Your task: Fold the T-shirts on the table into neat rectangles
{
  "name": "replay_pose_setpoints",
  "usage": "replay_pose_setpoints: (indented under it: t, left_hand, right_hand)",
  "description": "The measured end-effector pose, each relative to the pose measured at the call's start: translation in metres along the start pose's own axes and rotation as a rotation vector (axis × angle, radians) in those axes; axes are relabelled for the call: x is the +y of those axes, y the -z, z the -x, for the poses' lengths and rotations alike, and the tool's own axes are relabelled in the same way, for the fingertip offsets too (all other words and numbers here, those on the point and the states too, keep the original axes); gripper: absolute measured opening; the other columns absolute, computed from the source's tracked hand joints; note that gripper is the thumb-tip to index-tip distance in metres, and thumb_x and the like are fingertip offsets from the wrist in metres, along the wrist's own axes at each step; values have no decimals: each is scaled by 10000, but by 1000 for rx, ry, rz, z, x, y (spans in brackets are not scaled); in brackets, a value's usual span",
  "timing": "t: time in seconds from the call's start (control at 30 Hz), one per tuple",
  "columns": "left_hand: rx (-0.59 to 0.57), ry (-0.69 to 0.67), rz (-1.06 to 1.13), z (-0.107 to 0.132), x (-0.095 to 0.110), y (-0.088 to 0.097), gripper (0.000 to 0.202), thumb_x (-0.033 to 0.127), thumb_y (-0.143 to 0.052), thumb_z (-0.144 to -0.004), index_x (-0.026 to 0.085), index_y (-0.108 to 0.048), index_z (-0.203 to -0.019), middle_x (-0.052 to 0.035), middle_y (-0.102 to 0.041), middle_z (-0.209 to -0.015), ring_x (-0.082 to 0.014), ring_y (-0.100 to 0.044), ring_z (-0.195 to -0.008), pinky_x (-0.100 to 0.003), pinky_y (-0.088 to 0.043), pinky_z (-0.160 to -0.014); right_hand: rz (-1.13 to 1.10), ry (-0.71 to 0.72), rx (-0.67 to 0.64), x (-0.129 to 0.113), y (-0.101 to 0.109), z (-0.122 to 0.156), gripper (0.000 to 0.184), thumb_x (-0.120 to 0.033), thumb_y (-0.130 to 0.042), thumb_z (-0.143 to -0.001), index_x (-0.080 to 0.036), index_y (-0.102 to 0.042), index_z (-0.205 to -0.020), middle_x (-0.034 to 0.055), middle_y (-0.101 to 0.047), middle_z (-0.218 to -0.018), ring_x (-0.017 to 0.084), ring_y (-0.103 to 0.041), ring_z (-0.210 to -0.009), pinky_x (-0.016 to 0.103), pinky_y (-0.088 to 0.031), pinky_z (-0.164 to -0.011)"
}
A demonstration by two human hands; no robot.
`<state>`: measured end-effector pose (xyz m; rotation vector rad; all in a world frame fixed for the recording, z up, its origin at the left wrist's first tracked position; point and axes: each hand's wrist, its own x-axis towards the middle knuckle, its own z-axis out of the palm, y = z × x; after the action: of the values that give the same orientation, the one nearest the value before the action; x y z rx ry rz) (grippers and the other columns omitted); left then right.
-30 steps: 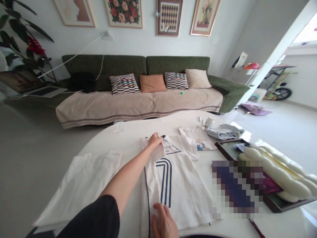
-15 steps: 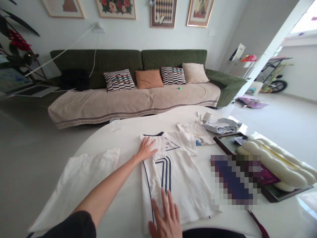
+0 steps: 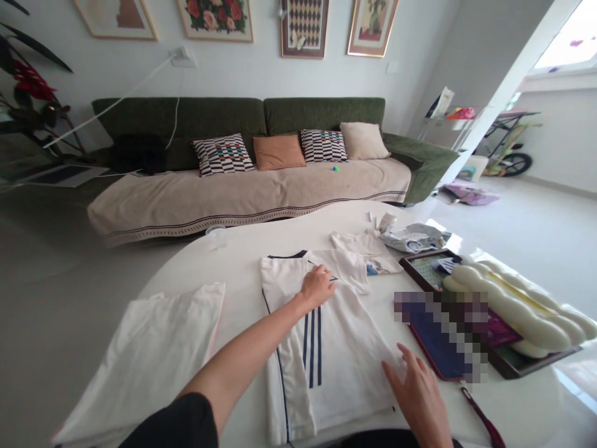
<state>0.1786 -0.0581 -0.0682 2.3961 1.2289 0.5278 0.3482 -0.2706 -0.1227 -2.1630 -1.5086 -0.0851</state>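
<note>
A white short-sleeved T-shirt [image 3: 349, 348] with dark blue stripes lies on the table, its left side folded inward lengthwise. My left hand [image 3: 319, 284] is on its upper middle, fingers curled together against the fabric and covering part of the print. The fingertips are partly hidden. My right hand [image 3: 417, 392] is at the lower right edge of the shirt, fingers apart and holding nothing. Left of it lies a second white garment [image 3: 158, 348]. Behind the shirt's right sleeve is a smaller pale garment [image 3: 361, 242] with a blue print.
On the right of the white table [image 3: 242, 267] stand a dark-rimmed tray [image 3: 510, 370] with a puffy cream-coloured object [image 3: 522, 298], and a dark blue pouch [image 3: 438, 342], partly blurred. A crumpled silver packet [image 3: 415, 236] and a clear cup [image 3: 216, 236] sit farther back. Beyond is a green sofa [image 3: 186, 115].
My left hand has moved right from the shirt's left shoulder to its middle, and its fingers have curled. The right hand has shifted right, off the folded part to the shirt's right edge.
</note>
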Motion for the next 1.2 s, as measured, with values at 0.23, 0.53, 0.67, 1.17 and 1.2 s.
replay_pose_setpoints:
  t: [0.23,0.53,0.67,1.17,1.2]
  left_hand:
    - [-88,72,168,-42,73,-68,289,297,-656,-674,180,-593,-931,-163,-517,-1098,-316,-432,-1081,-450,-356,-894]
    - [255,418,665,-25,21,-34,154,262,-426,-811,179,-545,-863,-65,-620,-881,-150,-591,-797,-243,-464,-690]
    - [371,562,851,23,-29,5,196,257,-396,-808,144,-548,-860,-44,-634,-780,-121,-611,-688,-197,-478,-583]
    - [232,414,595,32,-91,44,661,65,-539,-648,190,-397,-1281,-28,-585,-1135,-164,-562,-976,-254,-442,-846]
    - [219,401,520,32,-95,46,638,65,-536,-643,170,-424,-1263,-40,-571,-1155,-185,-541,-1018,-276,-419,-885]
  right_hand:
    - [-82,-69,-122,7,-2,4,266,-423,-406,-763,-207,-520,-868,41,-595,-708,193,-582,-660,295,-438,-600]
    - [-247,147,-72,-45,28,11,168,-213,-366,-788,-207,-498,-892,80,-605,-969,178,-581,-884,294,-461,-747]
    - [-266,581,-140,-76,18,40,354,-95,-388,-684,-188,-551,-984,83,-513,-1236,205,-449,-1155,342,-401,-919]
    - [-135,621,-448,-77,1,61,697,-42,-418,-661,-241,-353,-1326,31,-293,-1391,250,-232,-1285,415,-348,-991]
    - [-136,642,-451,-76,3,62,650,-84,-449,-703,-244,-355,-1326,37,-294,-1390,262,-230,-1284,418,-344,-994]
